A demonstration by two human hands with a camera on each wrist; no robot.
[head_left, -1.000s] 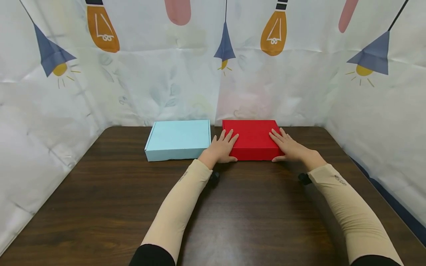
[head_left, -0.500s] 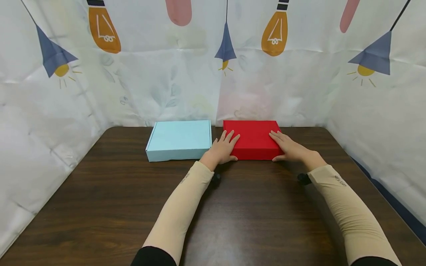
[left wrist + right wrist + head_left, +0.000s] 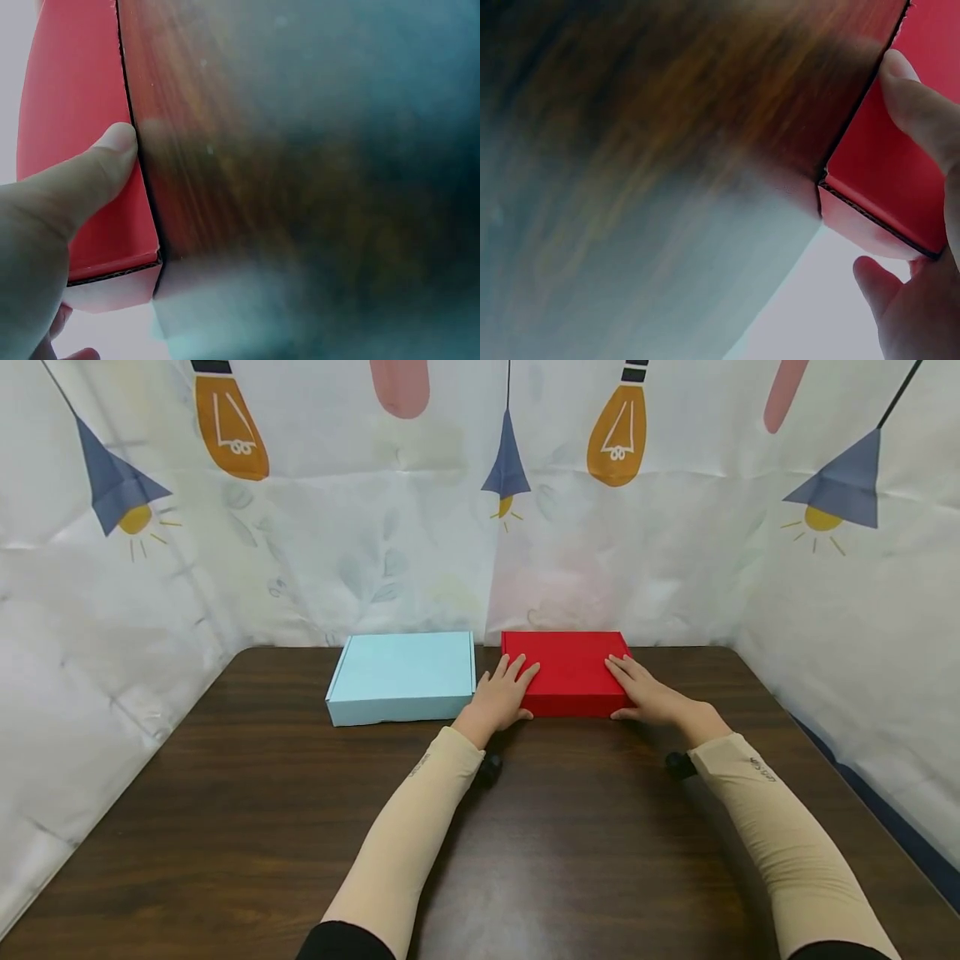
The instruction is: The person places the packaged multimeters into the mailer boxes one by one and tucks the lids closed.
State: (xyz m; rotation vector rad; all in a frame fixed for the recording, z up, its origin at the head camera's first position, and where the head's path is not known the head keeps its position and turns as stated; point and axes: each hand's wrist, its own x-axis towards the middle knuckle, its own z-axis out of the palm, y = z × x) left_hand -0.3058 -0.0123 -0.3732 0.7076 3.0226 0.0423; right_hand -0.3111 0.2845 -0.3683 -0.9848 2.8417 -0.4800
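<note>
A flat red box [image 3: 566, 670] lies at the back of the table, right of the middle. My left hand [image 3: 497, 700] rests on its left front corner, fingers spread on the top and left side. In the left wrist view the left thumb [image 3: 90, 176] presses against the red front face. At the opposite corner my right hand [image 3: 651, 696] rests with its fingers extended over the top edge. The right thumb [image 3: 915, 101] lies along the front face in the right wrist view. Other fingertips show only partly beside the box's short sides.
A closed light blue box [image 3: 405, 668] lies just left of the red one, close to my left hand. Both sit on a dark wooden table [image 3: 225, 827]. A white printed curtain [image 3: 330, 560] hangs close behind and at both sides.
The red box's front edge has shifted slightly away from me, and both hands have moved with it. The blue box keeps its place.
</note>
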